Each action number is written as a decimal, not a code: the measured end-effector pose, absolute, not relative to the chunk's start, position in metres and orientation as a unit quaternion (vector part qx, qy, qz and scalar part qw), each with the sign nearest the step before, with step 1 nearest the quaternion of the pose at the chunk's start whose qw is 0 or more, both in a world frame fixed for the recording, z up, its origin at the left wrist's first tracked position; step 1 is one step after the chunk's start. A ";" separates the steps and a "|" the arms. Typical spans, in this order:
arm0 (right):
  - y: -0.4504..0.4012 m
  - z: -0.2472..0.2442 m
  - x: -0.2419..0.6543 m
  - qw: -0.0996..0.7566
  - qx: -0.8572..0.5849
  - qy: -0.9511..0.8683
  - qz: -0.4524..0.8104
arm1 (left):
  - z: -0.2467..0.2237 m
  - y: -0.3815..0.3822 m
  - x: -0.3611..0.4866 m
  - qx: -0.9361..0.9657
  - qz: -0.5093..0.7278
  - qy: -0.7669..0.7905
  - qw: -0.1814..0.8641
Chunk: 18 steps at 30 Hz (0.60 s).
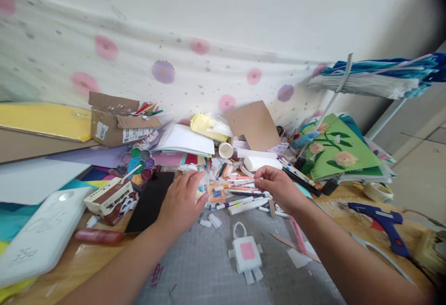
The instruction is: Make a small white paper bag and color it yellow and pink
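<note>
My left hand hovers at the left side of a pile of pens, its fingers and thumb apart with nothing visible between them. Just right of its thumb lies a small orange and blue packet. My right hand is over the right side of the pile, thumb and forefinger pinched together. A slim patterned pen lies close to those fingertips; whether they grip it or something smaller is unclear. On the grey cutting mat in front is a small white square figure with a pink patch, a loop and short tabs.
A blue glue gun and scissors lie at the right. Pink tweezers rest on the mat. Left are a black phone-like slab, a panda box and a white power bank. Cardboard and papers crowd the back.
</note>
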State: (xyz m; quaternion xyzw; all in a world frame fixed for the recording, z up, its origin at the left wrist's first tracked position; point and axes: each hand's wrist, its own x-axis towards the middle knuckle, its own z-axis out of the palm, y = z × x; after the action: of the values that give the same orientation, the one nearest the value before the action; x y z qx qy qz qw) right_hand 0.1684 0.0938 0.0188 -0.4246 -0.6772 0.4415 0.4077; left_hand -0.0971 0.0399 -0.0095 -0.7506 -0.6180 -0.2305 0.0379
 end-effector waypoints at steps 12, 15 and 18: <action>0.015 0.007 0.160 0.504 -0.385 -0.527 0.565 | -0.025 0.005 -0.063 -0.848 -0.341 -0.393 -0.099; 0.002 -0.001 0.147 0.481 -0.377 -0.512 0.604 | -0.023 -0.001 -0.057 -0.858 -0.319 -0.379 -0.139; -0.007 -0.005 0.134 0.445 -0.377 -0.507 0.635 | -0.021 -0.006 -0.052 -0.862 -0.295 -0.376 -0.170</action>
State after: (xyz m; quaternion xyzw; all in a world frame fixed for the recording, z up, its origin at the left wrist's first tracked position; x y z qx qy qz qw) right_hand 0.1341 -0.0072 -0.0045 -0.3767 -0.5072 0.6350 0.4446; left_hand -0.0519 -0.0063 -0.0211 -0.8617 -0.3764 -0.2946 -0.1705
